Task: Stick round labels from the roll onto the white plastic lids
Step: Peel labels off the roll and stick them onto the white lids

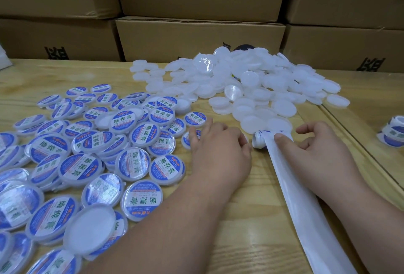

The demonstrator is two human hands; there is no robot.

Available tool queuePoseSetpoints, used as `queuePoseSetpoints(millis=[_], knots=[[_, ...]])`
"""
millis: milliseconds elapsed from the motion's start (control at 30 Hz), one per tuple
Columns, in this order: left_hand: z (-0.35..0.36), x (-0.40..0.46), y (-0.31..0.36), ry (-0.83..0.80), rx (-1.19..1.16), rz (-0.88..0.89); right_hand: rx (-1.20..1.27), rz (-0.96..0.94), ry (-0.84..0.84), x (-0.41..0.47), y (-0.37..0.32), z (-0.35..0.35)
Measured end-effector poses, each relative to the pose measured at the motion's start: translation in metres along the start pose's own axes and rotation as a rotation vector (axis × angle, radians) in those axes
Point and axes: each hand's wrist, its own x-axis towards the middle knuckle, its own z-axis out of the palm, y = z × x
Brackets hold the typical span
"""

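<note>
Lids (258, 90), plain white, heaped at twelve o'clock on the bench (251, 208); labelled lids (140, 155) spread from nine to seven o'clock, kept apart so finished work is not mixed with blanks. Roll (261, 140) lying on its side at centre, just below the nearest blank lids, within easy reach of both. Spent backing strip (306, 203) trailing toward five o'clock, out of the working patch. Right hand (317, 142) at two o'clock, thumb pressed on the strip at the roll, fingers (306, 129) curled over its far side, apparently to hold it steady while a label peels. Left hand (218, 142) palm down at the roll's nine o'clock, fingers bent toward its end; whether anything is pinched there cannot be told, being hidden under the hand. Second roll (392, 135) at three o'clock, spare. Cardboard boxes (196, 40) stacked behind.
</note>
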Motion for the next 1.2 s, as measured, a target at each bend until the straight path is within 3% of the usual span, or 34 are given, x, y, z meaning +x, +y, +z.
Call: queuePoseSetpoints(millis=[133,267,400,567,767,1200], knots=[[-0.005,-0.001,0.005,0.136,-0.171,0.071,0.119,-0.05,0.042,0.0,-0.001,-0.001],[-0.01,-0.005,0.01,0.048,-0.539,0.184,0.327,-0.149,0.035,-0.004,-0.006,0.001],[-0.012,-0.008,0.01,0.135,-0.673,0.279,0.452,-0.197,-0.039,-0.005,-0.005,0.005],[-0.009,-0.004,0.011,0.064,-0.651,0.142,0.486,-0.254,-0.098,-0.005,-0.002,0.009],[-0.009,-0.007,0.013,0.028,-0.511,0.232,0.539,-0.258,-0.081,-0.005,-0.002,0.01],[-0.006,-0.006,0.01,0.061,-0.52,0.247,0.544,-0.227,-0.093,-0.009,-0.007,0.008]])
